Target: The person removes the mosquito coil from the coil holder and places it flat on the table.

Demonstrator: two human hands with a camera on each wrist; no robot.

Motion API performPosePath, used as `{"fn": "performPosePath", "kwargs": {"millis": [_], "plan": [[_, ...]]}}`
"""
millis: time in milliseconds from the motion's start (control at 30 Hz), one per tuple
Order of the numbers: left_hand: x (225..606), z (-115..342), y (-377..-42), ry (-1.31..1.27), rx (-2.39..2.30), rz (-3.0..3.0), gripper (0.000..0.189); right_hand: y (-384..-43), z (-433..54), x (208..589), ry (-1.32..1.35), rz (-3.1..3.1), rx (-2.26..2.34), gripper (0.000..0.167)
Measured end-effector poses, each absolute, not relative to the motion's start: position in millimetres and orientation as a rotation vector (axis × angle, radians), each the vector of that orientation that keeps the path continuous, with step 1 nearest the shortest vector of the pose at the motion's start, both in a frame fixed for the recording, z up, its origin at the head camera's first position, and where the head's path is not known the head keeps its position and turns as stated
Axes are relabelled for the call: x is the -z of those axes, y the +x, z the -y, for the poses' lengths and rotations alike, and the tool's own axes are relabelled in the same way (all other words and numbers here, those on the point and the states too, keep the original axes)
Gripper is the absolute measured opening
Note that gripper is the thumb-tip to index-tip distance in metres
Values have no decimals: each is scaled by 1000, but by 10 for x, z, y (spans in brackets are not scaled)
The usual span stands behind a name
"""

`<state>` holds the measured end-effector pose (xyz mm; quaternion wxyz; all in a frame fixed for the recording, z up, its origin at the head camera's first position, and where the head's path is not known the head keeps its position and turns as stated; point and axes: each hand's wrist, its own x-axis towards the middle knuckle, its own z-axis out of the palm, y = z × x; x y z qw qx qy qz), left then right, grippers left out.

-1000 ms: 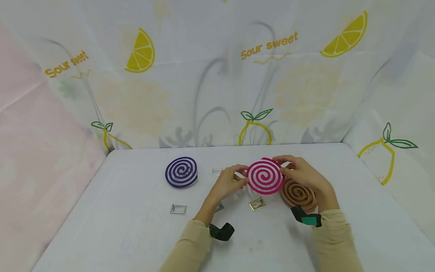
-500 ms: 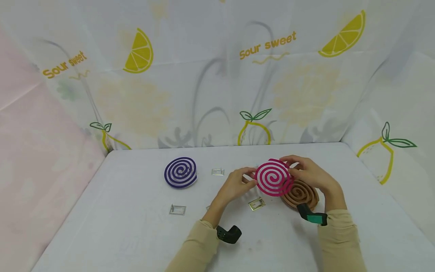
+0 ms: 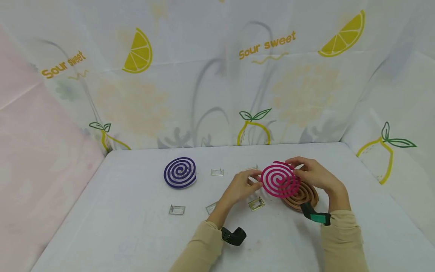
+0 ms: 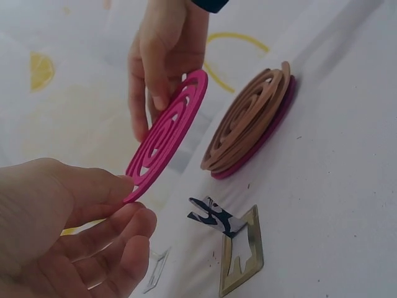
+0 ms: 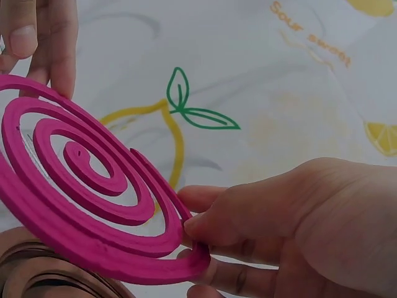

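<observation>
Both my hands hold up a pink mosquito coil (image 3: 278,179), tilted with its flat face toward the head camera. My left hand (image 3: 239,187) pinches its left rim between thumb and fingers; my right hand (image 3: 316,175) pinches the upper right rim, near the coil's outer end. In the left wrist view the coil hangs above the table, apart from a stack of brown mosquito coils (image 4: 245,118) with a magenta one at the bottom. A gold metal coil stand (image 3: 256,204) with a raised prong lies below my left fingertips.
A dark purple mosquito coil (image 3: 180,172) lies at the back left. Thin silver coil stands are spread around: one at front left (image 3: 177,210), one at back centre (image 3: 217,172), another partly behind my left wrist (image 3: 211,207). A lemon-print cloth (image 3: 210,94) hangs behind the white table.
Both hands have carried the pink coil to the right and slightly down, so that it now overlaps the brown stack in the head view. A silver stand behind the left hand has come into sight.
</observation>
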<state>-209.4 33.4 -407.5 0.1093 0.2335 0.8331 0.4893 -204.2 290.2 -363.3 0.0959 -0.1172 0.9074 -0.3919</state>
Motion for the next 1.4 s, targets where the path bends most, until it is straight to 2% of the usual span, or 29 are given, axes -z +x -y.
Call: {"fn": "performPosePath", "kwargs": {"millis": [467,1400], "plan": [[4112,-483,-2077,729,-1371,-2423,36,-2027,-3096,3705,-241,-2662,1143,34],[4118,-689,-2059,845,-1217,-2458,31,-1984,-3262,3765,-195,-2582,1134,30]]}}
